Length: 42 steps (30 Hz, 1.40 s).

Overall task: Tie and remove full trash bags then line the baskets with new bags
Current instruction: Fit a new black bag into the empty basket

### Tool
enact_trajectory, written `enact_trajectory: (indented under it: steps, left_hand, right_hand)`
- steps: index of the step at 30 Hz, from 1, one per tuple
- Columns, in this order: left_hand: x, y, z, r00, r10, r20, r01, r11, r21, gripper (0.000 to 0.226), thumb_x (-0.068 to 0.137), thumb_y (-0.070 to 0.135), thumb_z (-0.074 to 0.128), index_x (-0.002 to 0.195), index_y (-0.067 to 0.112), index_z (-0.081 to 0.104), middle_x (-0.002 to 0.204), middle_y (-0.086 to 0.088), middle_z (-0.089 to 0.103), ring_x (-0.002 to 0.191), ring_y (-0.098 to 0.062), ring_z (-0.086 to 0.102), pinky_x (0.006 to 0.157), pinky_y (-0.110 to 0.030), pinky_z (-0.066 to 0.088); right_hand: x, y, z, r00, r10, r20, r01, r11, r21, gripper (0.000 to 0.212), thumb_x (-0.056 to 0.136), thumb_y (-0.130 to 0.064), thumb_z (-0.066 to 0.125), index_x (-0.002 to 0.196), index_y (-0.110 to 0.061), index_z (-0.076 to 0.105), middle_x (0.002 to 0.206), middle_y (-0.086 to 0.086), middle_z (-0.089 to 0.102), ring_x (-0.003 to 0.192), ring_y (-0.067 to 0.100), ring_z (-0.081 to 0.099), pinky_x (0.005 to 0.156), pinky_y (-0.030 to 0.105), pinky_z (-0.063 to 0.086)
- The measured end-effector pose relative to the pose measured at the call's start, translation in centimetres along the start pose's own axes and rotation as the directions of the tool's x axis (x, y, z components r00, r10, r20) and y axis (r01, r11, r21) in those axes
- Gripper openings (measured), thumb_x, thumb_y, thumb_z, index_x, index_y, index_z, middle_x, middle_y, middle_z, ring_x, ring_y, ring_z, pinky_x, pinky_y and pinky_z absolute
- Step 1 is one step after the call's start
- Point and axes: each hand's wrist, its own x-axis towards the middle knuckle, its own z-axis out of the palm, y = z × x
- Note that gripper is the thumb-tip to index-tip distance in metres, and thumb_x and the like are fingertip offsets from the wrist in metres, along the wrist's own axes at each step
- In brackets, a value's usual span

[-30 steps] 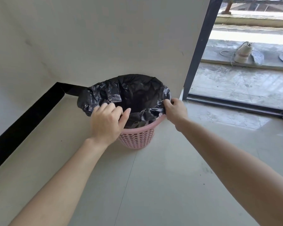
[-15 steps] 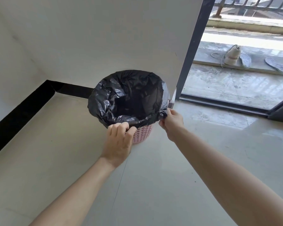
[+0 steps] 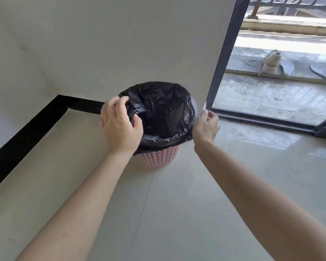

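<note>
A pink perforated basket (image 3: pixel 159 157) stands on the floor by the wall. A black trash bag (image 3: pixel 164 113) lines it, its edge folded out over the rim. My left hand (image 3: pixel 120 125) lies over the bag's left rim, fingers curled over the plastic and thumb inside the opening. At the right rim, my right hand (image 3: pixel 206 127) pinches the bag's edge with curled fingers. The bag's inside looks dark and its contents cannot be made out.
A white wall with a black skirting board (image 3: pixel 26 134) runs behind and to the left. A dark door frame (image 3: pixel 224 53) stands just right of the basket, opening onto a balcony with a shoe (image 3: pixel 271 62) and insoles (image 3: pixel 287 67). Pale tiled floor (image 3: pixel 167 213) lies in front.
My left hand has moved from the bag's near rim up to its left rim. My right hand has shifted up along the right rim. The bag's edge now sits lower over the basket.
</note>
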Motion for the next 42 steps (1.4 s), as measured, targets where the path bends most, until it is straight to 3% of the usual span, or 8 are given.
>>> enact_trajectory:
  steps: [5,19,23,30,32,35,38,42]
  left_hand:
    - [-0.9,0.3,1.1,0.771,-0.524,0.361,0.612,0.767,-0.194,0.074,0.088,-0.009,0.041,0.155,0.010,0.017,0.166,-0.005,0.004,0.149,-0.020,0.020,0.111,-0.022,0.022]
    - [-1.9,1.9,1.1,0.528,-0.726,0.440,0.849,0.470,-0.242,0.081,0.081,0.047,0.064,0.147,0.023,0.024,0.145,-0.008,0.031,0.128,-0.029,0.040,0.097,-0.044,0.042]
    - [-0.2,2.0,1.9,0.449,-0.615,0.648,0.890,0.241,-0.387,0.072,0.083,0.001,0.047,0.149,0.024,0.029,0.144,-0.006,0.048,0.123,-0.029,0.053,0.102,-0.049,0.046]
    - [0.2,0.8,2.5,0.472,-0.572,0.671,0.880,0.345,-0.325,0.056,0.080,-0.004,0.039,0.131,0.018,0.047,0.121,-0.006,0.061,0.105,-0.021,0.061,0.067,-0.030,0.051]
    - [0.6,0.6,2.6,0.577,-0.565,0.590,0.777,0.602,-0.184,0.070,0.084,0.010,0.055,0.148,0.013,0.028,0.146,-0.013,0.043,0.128,-0.028,0.047,0.097,-0.040,0.047]
    - [1.6,1.1,2.5,0.946,-0.012,0.324,-0.020,0.995,0.095,0.068,0.085,0.021,0.059,0.147,0.010,0.035,0.148,-0.020,0.036,0.135,-0.041,0.034,0.107,-0.050,0.031]
    - [3.3,2.4,3.1,0.689,0.372,0.622,-0.558,0.820,0.128,0.050,0.085,0.013,0.043,0.134,0.024,0.049,0.122,-0.003,0.062,0.117,-0.030,0.051,0.105,-0.051,0.029]
    - [3.8,2.1,4.3,0.297,-0.096,0.950,-0.698,0.657,0.285,0.041,0.089,0.024,0.036,0.122,0.022,0.061,0.109,-0.003,0.069,0.119,-0.026,0.055,0.118,-0.055,-0.007]
  right_hand:
    - [-1.8,-0.3,0.4,0.921,-0.194,0.337,0.296,0.913,-0.281,0.047,0.104,-0.026,0.034,0.151,-0.019,0.040,0.154,0.004,0.033,0.136,0.020,0.040,0.116,0.036,0.030]
    - [4.2,-2.8,-5.1,0.928,-0.113,0.355,0.279,0.844,-0.459,0.081,0.080,0.006,0.034,0.150,-0.035,0.034,0.139,0.009,0.054,0.123,0.032,0.054,0.102,0.048,0.051]
    - [4.2,-1.5,-5.6,0.935,-0.113,0.336,0.260,0.862,-0.435,0.079,0.083,0.003,0.035,0.150,-0.039,0.034,0.137,0.006,0.057,0.117,0.028,0.057,0.100,0.045,0.052]
    - [4.8,-1.4,-5.2,0.903,-0.155,0.400,0.345,0.815,-0.465,0.071,0.090,-0.007,0.041,0.156,-0.031,0.027,0.145,0.010,0.050,0.129,0.030,0.049,0.103,0.032,0.041]
    - [4.5,-1.6,-4.9,0.887,-0.171,0.428,0.425,0.665,-0.614,0.069,0.093,-0.017,0.043,0.158,-0.023,0.021,0.152,0.020,0.036,0.136,0.039,0.040,0.110,0.042,0.033]
    - [3.7,-2.7,-4.1,0.760,-0.444,0.475,0.612,0.241,-0.754,0.062,0.093,-0.026,0.048,0.153,-0.022,0.031,0.159,0.019,0.022,0.145,0.040,0.024,0.118,0.056,0.015]
    - [3.5,-3.4,-2.5,0.384,-0.526,0.759,0.779,-0.256,-0.572,0.039,0.092,-0.024,0.050,0.128,-0.026,0.063,0.129,0.005,0.058,0.124,0.029,0.047,0.109,0.046,0.028]
    - [3.7,-2.5,-1.9,0.575,-0.070,0.815,0.707,-0.458,-0.538,0.024,0.091,-0.027,0.055,0.109,-0.021,0.069,0.115,0.002,0.070,0.112,0.024,0.058,0.095,0.036,0.037]
